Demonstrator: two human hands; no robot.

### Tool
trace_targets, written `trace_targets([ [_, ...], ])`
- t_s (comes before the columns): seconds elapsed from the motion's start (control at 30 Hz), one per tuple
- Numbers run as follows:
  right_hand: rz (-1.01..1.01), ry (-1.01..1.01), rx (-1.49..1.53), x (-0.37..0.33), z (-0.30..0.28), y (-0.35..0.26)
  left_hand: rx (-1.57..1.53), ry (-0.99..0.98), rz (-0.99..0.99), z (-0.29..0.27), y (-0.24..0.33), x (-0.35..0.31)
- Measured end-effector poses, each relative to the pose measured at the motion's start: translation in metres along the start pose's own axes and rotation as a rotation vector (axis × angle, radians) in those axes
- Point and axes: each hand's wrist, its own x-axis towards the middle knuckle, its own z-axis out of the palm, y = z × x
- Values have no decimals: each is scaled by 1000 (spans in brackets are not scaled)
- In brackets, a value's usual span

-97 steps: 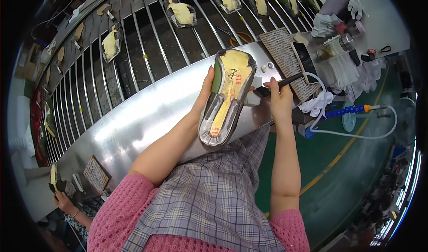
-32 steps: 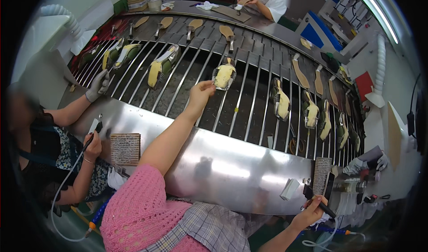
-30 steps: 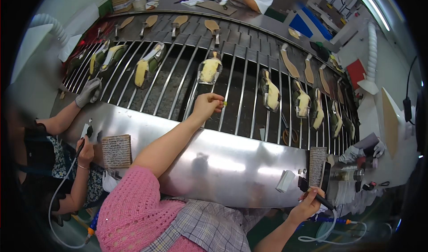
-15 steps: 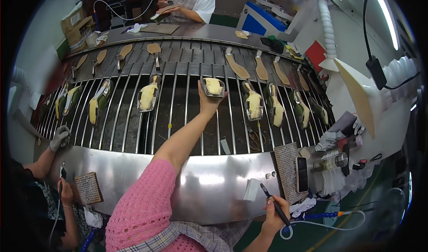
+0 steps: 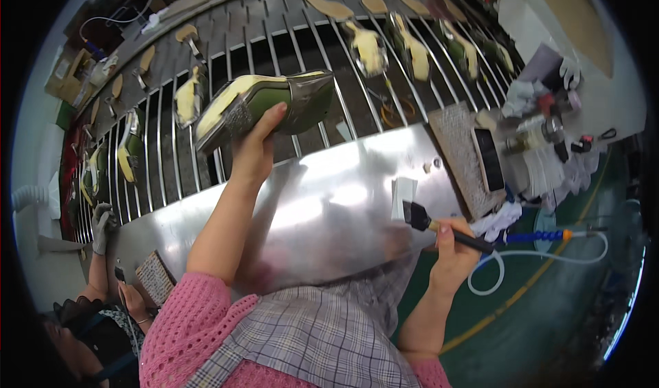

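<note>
My left hand (image 5: 252,153) grips a dark green shoe (image 5: 271,98), its cream underside facing up and a glossy wrap around part of it. The shoe is held tilted, above the metal rods and close to me. In my right hand (image 5: 453,259) is a brush (image 5: 419,216) with a dark flat head and a black handle, joined to a pale hose (image 5: 484,288). The brush head points left, apart from the shoe, beside a small white pad (image 5: 403,197) on the steel worktop (image 5: 322,213).
More shoes (image 5: 369,50) lie underside up along the rods, with tan soles (image 5: 329,5) behind them. At right are a corrugated board (image 5: 460,155), a phone (image 5: 489,158) and cloths. A co-worker's gloved hand (image 5: 101,227) is at far left, the other hand holding a brush.
The shoe has come up off the rods and nearer to me in my left hand. The view has swung downward, and the brush in my right hand has tipped flatter.
</note>
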Motion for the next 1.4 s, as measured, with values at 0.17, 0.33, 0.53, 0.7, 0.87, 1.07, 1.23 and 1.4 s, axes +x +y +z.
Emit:
trace_targets([
  [0.17,-148,-25,-123,-17,10,0,584,-376,276,-8,-21,-127],
  [0.33,-193,-45,-162,-33,17,-2,785,-549,232,-21,-40,-172],
  [0.53,-382,-137,-284,-41,40,5,764,-611,251,-32,-63,-181],
  [0.7,-646,-78,-575,-33,46,14,452,-478,543,-22,-84,-179],
  [0.87,-688,-162,-659,-37,47,2,478,-462,668,-20,-91,-174],
  [1.07,-455,-173,-352,-24,31,18,506,-450,653,-21,-93,-177],
  [1.23,-497,-108,-452,-17,36,23,650,-432,742,-23,-94,-175],
  [1.4,-527,-114,-509,-16,37,24,735,-505,760,-26,-92,-172],
])
